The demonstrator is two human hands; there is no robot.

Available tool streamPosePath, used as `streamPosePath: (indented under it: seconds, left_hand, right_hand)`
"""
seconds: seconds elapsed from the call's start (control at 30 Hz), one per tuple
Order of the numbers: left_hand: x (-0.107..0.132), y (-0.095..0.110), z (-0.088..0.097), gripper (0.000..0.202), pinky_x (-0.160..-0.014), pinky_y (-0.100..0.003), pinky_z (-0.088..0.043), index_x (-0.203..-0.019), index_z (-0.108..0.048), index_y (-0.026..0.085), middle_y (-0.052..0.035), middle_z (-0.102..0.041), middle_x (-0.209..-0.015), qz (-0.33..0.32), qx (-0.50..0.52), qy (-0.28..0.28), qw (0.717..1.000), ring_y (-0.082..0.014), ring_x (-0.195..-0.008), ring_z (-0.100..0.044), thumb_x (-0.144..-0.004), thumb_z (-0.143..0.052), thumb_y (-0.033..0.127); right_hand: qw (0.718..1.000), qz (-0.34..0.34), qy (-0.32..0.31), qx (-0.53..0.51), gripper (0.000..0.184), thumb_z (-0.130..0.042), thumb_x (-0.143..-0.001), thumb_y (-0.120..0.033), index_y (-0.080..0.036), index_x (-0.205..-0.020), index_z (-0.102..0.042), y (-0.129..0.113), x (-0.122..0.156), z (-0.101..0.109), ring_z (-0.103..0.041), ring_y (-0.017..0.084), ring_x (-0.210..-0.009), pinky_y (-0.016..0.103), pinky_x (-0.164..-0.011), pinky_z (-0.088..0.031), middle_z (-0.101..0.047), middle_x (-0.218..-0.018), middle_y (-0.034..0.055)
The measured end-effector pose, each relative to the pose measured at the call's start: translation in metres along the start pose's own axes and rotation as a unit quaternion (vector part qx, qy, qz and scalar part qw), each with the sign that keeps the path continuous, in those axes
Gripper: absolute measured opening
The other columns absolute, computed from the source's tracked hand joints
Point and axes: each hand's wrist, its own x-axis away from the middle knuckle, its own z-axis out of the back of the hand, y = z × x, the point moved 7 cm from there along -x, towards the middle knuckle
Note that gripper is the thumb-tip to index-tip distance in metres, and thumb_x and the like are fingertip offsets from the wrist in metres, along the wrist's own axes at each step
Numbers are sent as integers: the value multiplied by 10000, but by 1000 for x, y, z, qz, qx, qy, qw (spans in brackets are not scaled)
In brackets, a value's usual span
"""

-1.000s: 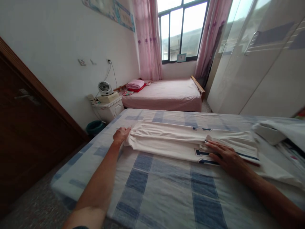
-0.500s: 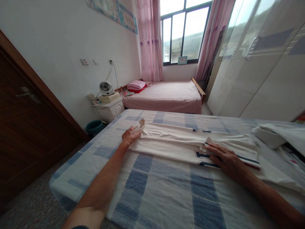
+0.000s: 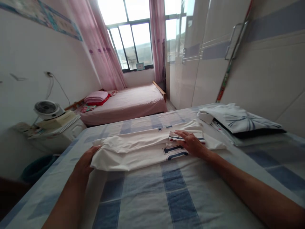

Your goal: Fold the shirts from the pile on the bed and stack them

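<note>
Lowered since the earlier frame onto the blue-and-white checked fabric bedspread (image 3: 143,203): the left end of the long, navy-lettered white cloth garment (image 3: 135,152), suggesting straightening. Left hand (image 3: 86,159) at that end, grip indiscernible; right hand (image 3: 193,144) atop its other end, fingers extended.

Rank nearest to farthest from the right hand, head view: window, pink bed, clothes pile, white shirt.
1. White shirt: under the right hand
2. Clothes pile: to the right
3. Pink bed: ahead, leftward
4. Window: beyond that bed
</note>
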Motion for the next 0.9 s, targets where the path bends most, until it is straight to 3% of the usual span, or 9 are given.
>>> streamPosePath:
  seconds: [0.1,0.2,0.33,0.43,0.53,0.63,0.73,0.8,0.9]
  left_hand:
    - [7,18,-31,230,-451,-250,-485,-924,-626,204,46,-613,-552,37,112,-69,991,-140,-469,-570,-711,-556,255]
    - [19,62,-73,345,-443,-205,-463,-988,-604,201,60,-620,-606,-30,162,-90,982,-101,-453,-546,-643,-606,207]
    - [43,129,-165,476,-453,-175,-439,-1085,-572,185,58,-592,-661,-133,158,-175,963,-70,-461,-521,-618,-646,228]
    - [64,161,-247,497,-480,-166,-429,-1117,-560,165,36,-592,-694,-177,172,-238,940,-61,-486,-516,-638,-663,252]
    - [89,165,-326,505,-521,-163,-432,-1176,-551,169,2,-618,-783,-182,186,-328,908,-59,-549,-541,-694,-648,282]
    - [120,133,-385,413,-621,-236,-492,-1118,-622,142,-72,-658,-861,-190,43,-430,882,-137,-705,-623,-784,-584,382]
    - [138,98,-392,292,-728,-297,-516,-982,-698,148,-114,-671,-952,-273,-50,-417,865,-198,-844,-633,-773,-612,332]
    - [145,87,-372,245,-785,-303,-522,-995,-699,184,-107,-650,-1075,-370,-51,-385,844,-197,-928,-621,-793,-585,265]
    - [136,77,-322,260,-830,-312,-529,-1035,-677,209,-81,-619,-1152,-460,-83,-302,831,-183,-1000,-606,-839,-506,203]
  right_hand:
    - [996,-71,39,-21,421,-432,-900,-341,-178,-1274,-535,23,-3,27,-506,251,-1222,436,-1033,-391,-557,-1318,117]
    - [974,-174,119,-84,420,-439,-885,-378,-170,-1226,-568,64,3,60,-571,251,-1133,427,-983,-436,-598,-1259,115]
    - [901,-315,184,-235,398,-443,-863,-392,-163,-1162,-574,119,24,74,-658,218,-948,373,-812,-532,-629,-1185,120]
    - [851,-375,207,-305,358,-430,-862,-400,-173,-1103,-567,141,40,69,-680,181,-843,322,-724,-551,-640,-1139,121]
    - [830,-403,210,-322,326,-422,-866,-433,-208,-1052,-568,152,50,63,-684,168,-806,305,-680,-555,-662,-1096,99]
    - [850,-387,194,-301,351,-381,-881,-458,-213,-1025,-587,158,51,60,-683,190,-807,317,-676,-552,-698,-1004,92]
    - [900,-361,172,-172,365,-375,-886,-448,-212,-1002,-628,161,48,63,-667,212,-854,320,-717,-531,-713,-957,85]
    - [910,-369,159,-103,352,-434,-862,-434,-201,-1022,-645,162,47,64,-657,222,-867,318,-734,-512,-712,-961,92]
    - [913,-386,119,-61,398,-560,-783,-384,-164,-1106,-636,156,43,64,-651,230,-851,304,-733,-488,-708,-968,107]
